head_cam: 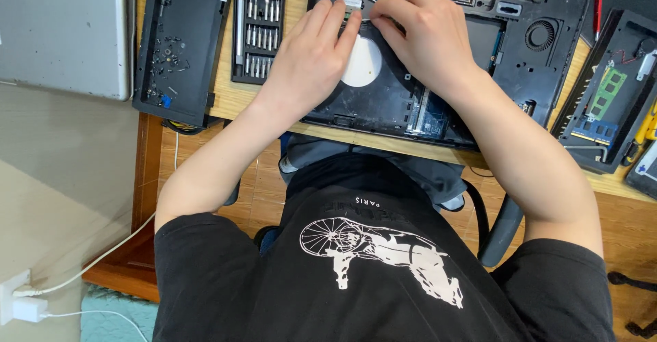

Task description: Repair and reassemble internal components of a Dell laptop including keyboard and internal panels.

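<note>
An opened black laptop chassis (513, 68) lies bottom-up on the wooden desk (239, 99) in front of me. My left hand (311, 58) rests flat on it, fingers together, with the fingertips near a small card (351, 2) at the chassis's far edge. A white round disc (364, 65) shows just beside that hand. My right hand (421, 31) is curled over the same spot, its fingertips meeting those of the left hand. What the right fingers pinch is hidden. A cooling fan (540, 34) sits in the chassis to the right.
A case of screwdriver bits (259, 24) lies left of the chassis. Further left, a black cover panel (179, 41) holds loose screws, beside a grey slab (65, 31). At right a black tray (633, 48) carries a green memory module (606, 92). A white charger (20, 306) sits on the floor.
</note>
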